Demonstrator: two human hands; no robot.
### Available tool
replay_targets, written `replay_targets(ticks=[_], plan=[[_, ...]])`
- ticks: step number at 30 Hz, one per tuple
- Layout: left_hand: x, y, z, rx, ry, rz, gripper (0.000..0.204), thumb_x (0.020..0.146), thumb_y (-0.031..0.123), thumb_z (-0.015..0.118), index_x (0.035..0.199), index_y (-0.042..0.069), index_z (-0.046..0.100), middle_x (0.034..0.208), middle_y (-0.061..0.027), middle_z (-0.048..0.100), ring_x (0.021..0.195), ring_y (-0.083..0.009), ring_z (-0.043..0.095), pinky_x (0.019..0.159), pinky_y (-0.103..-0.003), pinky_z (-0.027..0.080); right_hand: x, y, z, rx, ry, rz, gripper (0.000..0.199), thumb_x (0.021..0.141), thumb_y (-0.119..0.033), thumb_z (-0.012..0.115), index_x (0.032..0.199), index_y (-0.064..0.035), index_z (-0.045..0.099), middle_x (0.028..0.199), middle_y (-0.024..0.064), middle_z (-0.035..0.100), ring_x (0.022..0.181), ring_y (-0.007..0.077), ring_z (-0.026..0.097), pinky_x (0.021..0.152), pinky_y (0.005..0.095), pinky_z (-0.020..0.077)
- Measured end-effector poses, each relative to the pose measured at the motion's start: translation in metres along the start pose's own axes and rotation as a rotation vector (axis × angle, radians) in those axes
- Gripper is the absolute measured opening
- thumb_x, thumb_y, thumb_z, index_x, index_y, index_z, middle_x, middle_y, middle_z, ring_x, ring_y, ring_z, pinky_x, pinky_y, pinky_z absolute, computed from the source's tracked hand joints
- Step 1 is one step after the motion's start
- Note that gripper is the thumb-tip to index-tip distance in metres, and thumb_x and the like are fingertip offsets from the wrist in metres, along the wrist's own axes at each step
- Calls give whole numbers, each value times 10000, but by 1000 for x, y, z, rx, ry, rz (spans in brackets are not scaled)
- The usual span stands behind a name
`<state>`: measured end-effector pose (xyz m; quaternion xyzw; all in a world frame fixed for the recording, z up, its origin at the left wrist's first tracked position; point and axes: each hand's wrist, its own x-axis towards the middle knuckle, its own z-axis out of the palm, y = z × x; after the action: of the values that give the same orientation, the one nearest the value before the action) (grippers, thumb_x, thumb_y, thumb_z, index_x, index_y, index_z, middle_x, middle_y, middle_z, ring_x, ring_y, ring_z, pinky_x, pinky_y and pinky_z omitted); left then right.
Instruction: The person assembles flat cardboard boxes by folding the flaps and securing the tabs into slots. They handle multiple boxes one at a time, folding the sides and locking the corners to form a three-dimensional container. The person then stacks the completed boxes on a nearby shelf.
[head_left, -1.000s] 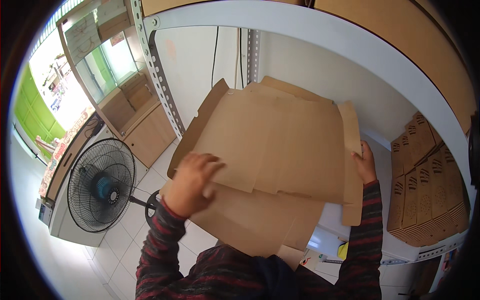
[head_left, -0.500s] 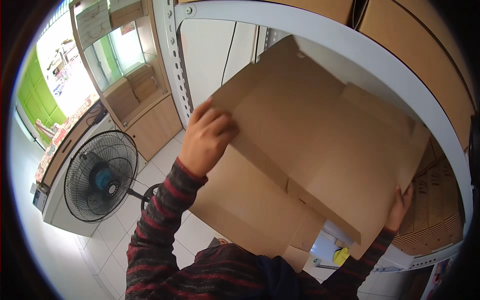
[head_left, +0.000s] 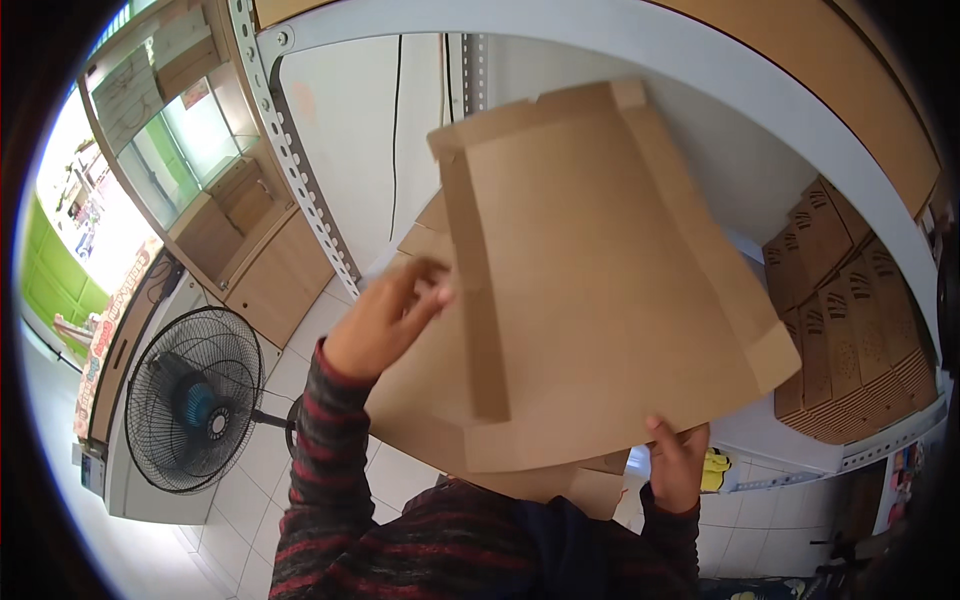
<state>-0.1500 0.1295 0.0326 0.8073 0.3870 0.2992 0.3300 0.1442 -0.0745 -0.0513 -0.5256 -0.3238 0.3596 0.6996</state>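
A flat brown cardboard box blank (head_left: 590, 270) with creased side flaps fills the middle, tilted in front of me. At its lower right edge my right hand (head_left: 677, 465) grips it, thumb on top and fingers beneath. My left hand (head_left: 385, 318) is beside the long left flap, slightly blurred, thumb and forefinger apart with nothing between them. Beneath the blank lies another cardboard piece (head_left: 415, 405), mostly covered, its left and lower parts showing near my body.
A grey metal shelf frame (head_left: 600, 22) arches overhead with cardboard on top. Stacked folded cartons (head_left: 850, 340) stand on the right shelf. At left are a black pedestal fan (head_left: 195, 400) and a wooden glass cabinet (head_left: 280, 255). A yellow item (head_left: 714, 470) shows beyond my right hand.
The upper blank has turned more upright and shifted, its flaps now facing me. My left hand has let go of its edge and moved down; my right hand has shifted left along the lower edge.
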Motion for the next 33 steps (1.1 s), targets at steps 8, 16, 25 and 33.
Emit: replay_targets(ticks=[8,16,25,33], plan=[[-111,-24,28,-102,-139,-269,495,892,445,641,1056,-15,560,747,-130,667,691,-236,685,660,-335,523,32,-41,-49,-203,33,66,578,930,-381,618,1341,-31,412,1199,105,579,1039,190,610,900,352,489],[-130,-6,52,-549,-3,-290,618,745,138,818,1204,8,425,971,-126,621,836,-188,686,664,-268,563,52,-20,-61,-535,86,-287,466,906,-174,617,1296,2,433,1244,143,499,1111,213,524,973,333,413],[-121,-26,39,-133,740,-286,463,750,-49,705,1159,5,494,880,-80,668,770,-130,668,654,-232,533,9,-16,-6,-670,-247,-263,516,764,-197,794,1151,11,524,909,78,594,760,182,573,715,305,488],[-127,-34,62,256,487,43,379,635,-31,679,1007,39,699,950,-121,716,922,-297,682,807,-371,539,-1,-17,3,-1054,-418,-383,582,721,-267,823,1193,12,631,687,63,522,584,171,497,525,309,399]])
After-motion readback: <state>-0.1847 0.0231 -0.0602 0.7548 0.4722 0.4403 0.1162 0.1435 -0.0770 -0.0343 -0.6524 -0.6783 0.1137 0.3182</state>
